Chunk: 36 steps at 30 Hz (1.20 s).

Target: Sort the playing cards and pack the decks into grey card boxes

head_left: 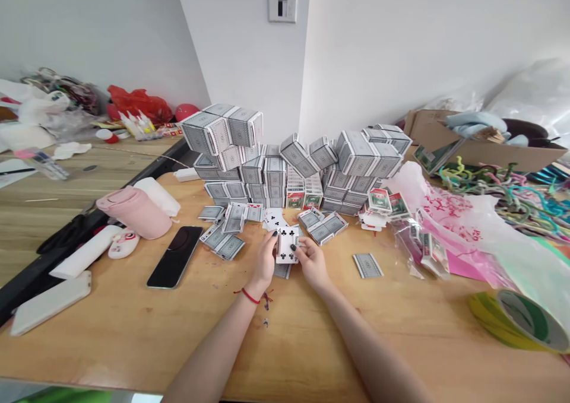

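Observation:
Both hands hold a playing card (287, 246), a four of clubs with its face toward me, over the middle of the table. My left hand (266, 259) grips its left edge, and my right hand (313, 263) pinches the right side with the thumb on the face. Whether more cards lie behind it I cannot tell. Just below, a face-down card (282, 270) shows its grey patterned back. Behind the hands lie loose face-up cards (274, 219). Folded card pieces (225, 244) rest to the left, others (328, 228) to the right. A single grey-backed card (368, 265) lies further right.
Stacked grey card blocks (275, 180) stand along the back near the wall. On the left are a black phone (175, 257), a pink bottle (136, 212) and a white power bank (52, 303). Card boxes (380, 200), a plastic bag (449, 204) and yellow tape (490, 320) occupy the right.

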### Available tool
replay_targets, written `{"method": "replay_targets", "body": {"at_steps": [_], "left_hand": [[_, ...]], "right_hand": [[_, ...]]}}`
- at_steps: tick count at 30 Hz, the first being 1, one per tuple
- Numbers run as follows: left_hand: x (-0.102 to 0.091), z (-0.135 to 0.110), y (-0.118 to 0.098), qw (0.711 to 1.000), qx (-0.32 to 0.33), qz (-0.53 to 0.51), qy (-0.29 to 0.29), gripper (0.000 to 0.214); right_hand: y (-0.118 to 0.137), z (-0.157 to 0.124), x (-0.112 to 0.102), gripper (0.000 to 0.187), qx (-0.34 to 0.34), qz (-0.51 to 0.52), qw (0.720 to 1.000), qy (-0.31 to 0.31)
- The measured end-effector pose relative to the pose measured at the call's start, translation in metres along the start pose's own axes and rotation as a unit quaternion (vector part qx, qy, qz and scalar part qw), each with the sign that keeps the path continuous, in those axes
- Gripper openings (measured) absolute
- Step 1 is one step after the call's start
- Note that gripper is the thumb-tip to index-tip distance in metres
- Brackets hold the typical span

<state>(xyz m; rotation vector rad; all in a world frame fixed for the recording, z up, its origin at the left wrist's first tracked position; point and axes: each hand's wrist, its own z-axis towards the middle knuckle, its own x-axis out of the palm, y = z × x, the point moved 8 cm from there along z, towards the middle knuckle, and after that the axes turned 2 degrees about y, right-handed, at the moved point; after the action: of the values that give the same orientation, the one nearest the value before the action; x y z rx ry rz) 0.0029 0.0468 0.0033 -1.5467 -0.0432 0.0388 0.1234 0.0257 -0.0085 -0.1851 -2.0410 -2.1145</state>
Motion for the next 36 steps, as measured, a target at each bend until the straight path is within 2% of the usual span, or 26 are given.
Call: {"method": "replay_targets", "body": {"at_steps": [5, 10, 18, 29, 36], "left_hand": [[0.005, 0.001, 0.000, 0.998, 0.019, 0.028, 0.051, 0.029], [0.002, -0.001, -0.003, 0.996, 0.038, 0.062, 0.041, 0.036], [0.005, -0.003, -0.004, 0.998, 0.040, 0.042, 0.031, 0.030], [0.009, -0.008, -0.006, 0.999, 0.049, 0.005, 0.023, 0.018], [0.010, -0.009, -0.008, 0.999, 0.026, -0.023, 0.028, 0.015]], "right_hand": [[0.003, 0.000, -0.002, 0.035, 0.015, 0.053, 0.998, -0.012], [0.004, -0.001, 0.000, 0.041, 0.026, 0.071, 0.997, -0.010], [0.005, -0.001, -0.009, 0.024, 0.013, 0.002, 0.998, -0.055], [-0.002, -0.001, -0.006, 0.021, 0.026, 0.048, 0.998, -0.037], [0.000, -0.002, -0.007, 0.017, 0.017, 0.049, 0.997, -0.049]]}}
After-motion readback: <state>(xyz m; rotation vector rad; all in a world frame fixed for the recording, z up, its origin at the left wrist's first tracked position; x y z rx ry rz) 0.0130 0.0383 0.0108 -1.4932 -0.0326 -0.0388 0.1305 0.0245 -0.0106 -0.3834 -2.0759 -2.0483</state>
